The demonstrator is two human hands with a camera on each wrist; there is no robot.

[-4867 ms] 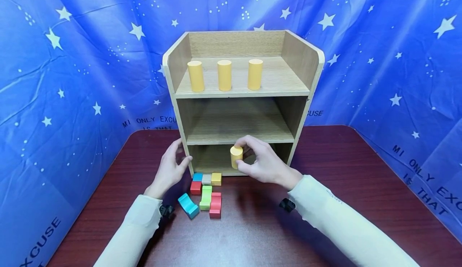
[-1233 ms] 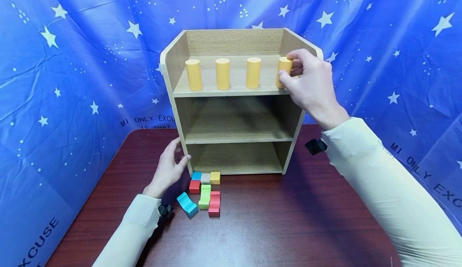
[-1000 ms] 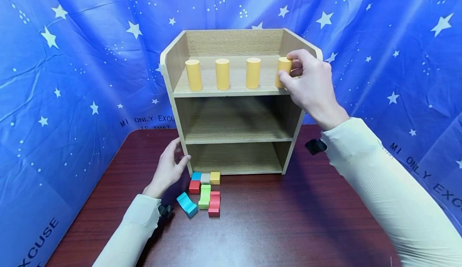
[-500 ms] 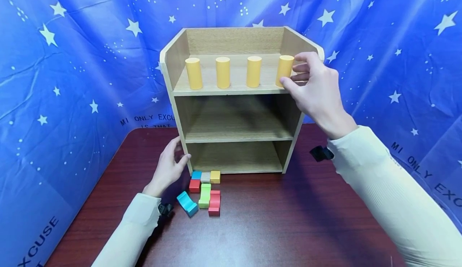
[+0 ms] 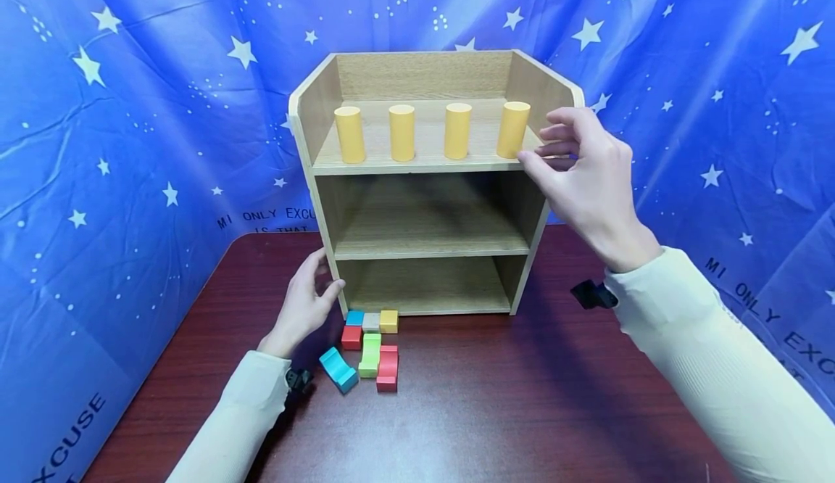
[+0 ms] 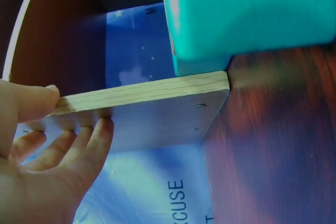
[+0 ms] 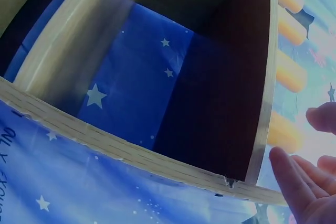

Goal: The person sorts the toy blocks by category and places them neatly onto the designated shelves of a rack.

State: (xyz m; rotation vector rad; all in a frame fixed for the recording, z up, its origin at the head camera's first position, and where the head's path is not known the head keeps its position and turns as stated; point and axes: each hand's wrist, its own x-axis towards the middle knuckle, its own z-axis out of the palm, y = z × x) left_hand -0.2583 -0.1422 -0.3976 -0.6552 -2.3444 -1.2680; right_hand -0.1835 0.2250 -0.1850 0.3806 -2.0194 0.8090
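A wooden shelf unit [image 5: 430, 216] stands on the table. Several yellow cylinders line its top board, all upright. My right hand [image 5: 587, 178] is just right of the rightmost cylinder [image 5: 513, 132], fingers spread loosely and holding nothing. In the right wrist view, a gap shows between that cylinder [image 7: 284, 132] and the fingertips [image 7: 278, 156]. My left hand [image 5: 302, 305] holds the unit's left side panel low down. The left wrist view shows its thumb [image 6: 39, 100] on the panel's front edge and its fingers against the outer face.
In front of the shelf's lower left corner lie small blocks: blue [image 5: 355, 318], grey [image 5: 371, 322], yellow [image 5: 388, 322] and red [image 5: 351, 338]. Nearer are notched blocks in green [image 5: 370, 356], red [image 5: 388, 368] and teal [image 5: 338, 369]. A blue starry curtain [image 5: 163, 142] surrounds the table [image 5: 496, 410].
My right hand raised a yellow cylinder from before the lowest compartment to the top board's right end, let go and drew back rightward. My left hand stayed on the panel.
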